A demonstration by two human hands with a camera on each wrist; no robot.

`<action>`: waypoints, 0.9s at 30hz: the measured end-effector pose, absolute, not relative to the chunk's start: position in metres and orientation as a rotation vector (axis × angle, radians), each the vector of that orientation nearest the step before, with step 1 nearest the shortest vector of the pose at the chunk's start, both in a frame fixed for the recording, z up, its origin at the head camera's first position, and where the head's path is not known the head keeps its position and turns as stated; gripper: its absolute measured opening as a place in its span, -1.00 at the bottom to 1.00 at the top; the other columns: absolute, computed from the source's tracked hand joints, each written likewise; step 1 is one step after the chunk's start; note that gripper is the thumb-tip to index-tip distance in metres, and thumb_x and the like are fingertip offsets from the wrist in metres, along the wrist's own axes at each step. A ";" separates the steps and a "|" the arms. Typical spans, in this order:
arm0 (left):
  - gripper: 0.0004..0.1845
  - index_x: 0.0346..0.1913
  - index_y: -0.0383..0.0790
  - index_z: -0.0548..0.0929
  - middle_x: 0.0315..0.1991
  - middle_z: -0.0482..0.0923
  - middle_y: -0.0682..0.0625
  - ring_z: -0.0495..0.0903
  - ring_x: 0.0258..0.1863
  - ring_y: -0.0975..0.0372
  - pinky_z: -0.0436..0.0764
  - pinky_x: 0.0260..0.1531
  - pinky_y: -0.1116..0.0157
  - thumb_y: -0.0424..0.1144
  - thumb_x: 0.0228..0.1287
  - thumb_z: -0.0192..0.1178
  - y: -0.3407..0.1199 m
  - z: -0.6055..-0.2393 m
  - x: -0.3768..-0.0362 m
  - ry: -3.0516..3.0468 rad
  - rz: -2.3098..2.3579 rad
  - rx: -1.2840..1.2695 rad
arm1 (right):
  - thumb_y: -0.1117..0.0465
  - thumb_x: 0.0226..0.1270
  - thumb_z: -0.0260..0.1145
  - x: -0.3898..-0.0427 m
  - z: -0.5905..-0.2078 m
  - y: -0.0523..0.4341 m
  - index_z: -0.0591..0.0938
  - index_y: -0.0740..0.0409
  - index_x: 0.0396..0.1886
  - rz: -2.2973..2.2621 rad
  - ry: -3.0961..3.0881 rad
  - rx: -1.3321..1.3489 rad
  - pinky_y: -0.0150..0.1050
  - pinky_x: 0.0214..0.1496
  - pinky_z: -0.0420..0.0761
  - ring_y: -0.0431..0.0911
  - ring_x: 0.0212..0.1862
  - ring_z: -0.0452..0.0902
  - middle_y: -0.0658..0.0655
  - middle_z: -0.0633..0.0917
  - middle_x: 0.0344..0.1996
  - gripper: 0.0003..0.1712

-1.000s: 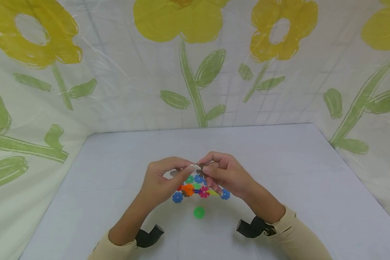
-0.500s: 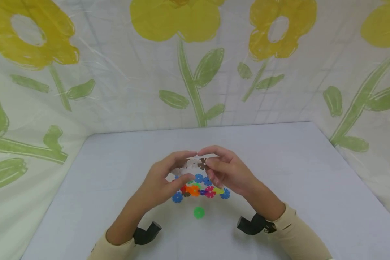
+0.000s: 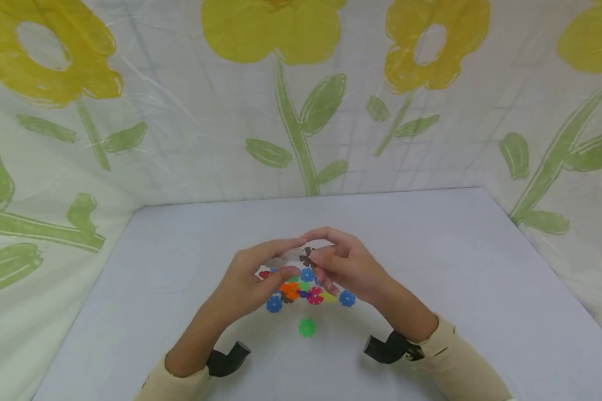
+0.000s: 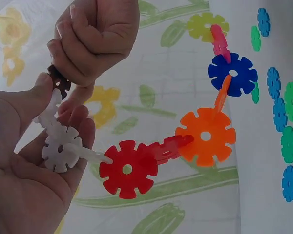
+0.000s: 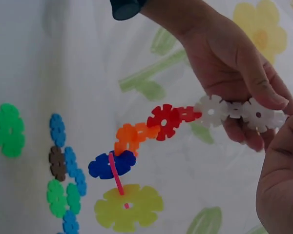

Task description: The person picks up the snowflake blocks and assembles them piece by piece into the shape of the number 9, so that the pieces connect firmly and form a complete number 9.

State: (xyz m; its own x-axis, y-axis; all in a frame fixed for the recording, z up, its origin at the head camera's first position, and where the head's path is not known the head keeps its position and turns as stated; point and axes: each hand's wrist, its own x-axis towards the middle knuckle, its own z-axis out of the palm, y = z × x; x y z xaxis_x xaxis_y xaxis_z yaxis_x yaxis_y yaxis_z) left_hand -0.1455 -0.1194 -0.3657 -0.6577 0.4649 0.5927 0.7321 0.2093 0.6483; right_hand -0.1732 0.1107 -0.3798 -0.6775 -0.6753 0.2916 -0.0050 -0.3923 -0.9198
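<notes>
My left hand (image 3: 288, 259) pinches the white discs (image 4: 61, 148) at one end of a chain of toothed plastic discs. The chain hangs down through a red disc (image 4: 128, 169), an orange disc (image 4: 205, 136) and a blue disc (image 4: 233, 74) to a yellow disc (image 5: 128, 207). Against that white end my right hand (image 3: 321, 252) pinches a brown disc (image 4: 60, 82). Both hands meet just above a pile of loose coloured discs (image 3: 306, 291) on the pale table (image 3: 431, 250). The joint between brown and white is hidden by my fingers.
A lone green disc (image 3: 307, 327) lies in front of the pile, nearer to me. Black wrist cameras (image 3: 228, 359) sit on both forearms. Flower-printed sheeting (image 3: 301, 111) walls the table at the back and on both sides.
The hands stay joined above the pile, having risen slightly and then drifted a little left. The brown disc remains pressed at the white end, and the chain still hangs below.
</notes>
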 end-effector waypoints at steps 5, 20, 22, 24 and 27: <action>-0.45 0.22 -0.27 0.61 0.11 0.65 -0.05 0.68 0.00 0.17 0.69 -0.15 0.27 -0.44 0.12 0.46 -0.122 -0.366 -0.145 -2.296 -1.402 -1.072 | 0.30 0.54 0.15 -0.174 -0.380 0.107 0.32 0.25 0.24 -2.030 1.486 -0.915 -0.38 -0.56 0.55 -0.11 -0.56 0.47 0.08 0.60 -0.52 -0.63; -0.47 0.14 -0.14 0.69 -0.04 0.68 0.12 0.62 -0.10 0.23 0.63 -0.32 0.29 -0.31 0.04 0.55 -0.129 -0.357 -0.139 -2.325 -1.531 -1.122 | 0.28 0.44 0.26 -0.209 -0.445 0.100 0.66 0.19 -0.20 -1.058 2.174 -0.922 -0.37 -0.45 0.39 -0.23 -0.53 0.34 -0.06 0.48 -0.58 -0.92; -0.46 0.13 -0.11 0.70 -0.06 0.68 0.15 0.63 -0.09 0.26 0.63 -0.33 0.30 -0.32 0.01 0.57 -0.130 -0.355 -0.138 -2.318 -1.517 -1.125 | 0.21 0.41 0.33 -0.204 -0.449 0.095 0.66 0.16 -0.24 -0.894 2.222 -1.001 -0.36 -0.41 0.41 -0.24 -0.49 0.35 -0.10 0.47 -0.57 -0.90; -0.46 0.12 -0.09 0.70 -0.07 0.68 0.17 0.64 -0.08 0.27 0.63 -0.35 0.29 -0.32 0.01 0.57 -0.130 -0.353 -0.137 -2.309 -1.503 -1.132 | 0.18 0.41 0.34 -0.198 -0.450 0.092 0.68 0.16 -0.20 -0.791 2.270 -1.043 -0.35 -0.34 0.48 -0.24 -0.44 0.39 -0.12 0.51 -0.53 -0.87; -0.47 0.11 -0.12 0.70 -0.08 0.68 0.14 0.65 -0.09 0.26 0.64 -0.36 0.27 -0.34 0.01 0.57 -0.131 -0.351 -0.136 -2.289 -1.484 -1.148 | 0.15 0.43 0.33 -0.191 -0.450 0.089 0.68 0.10 0.07 -0.718 2.331 -1.098 -0.29 -0.06 0.58 -0.23 -0.24 0.52 -0.12 0.66 -0.31 -0.72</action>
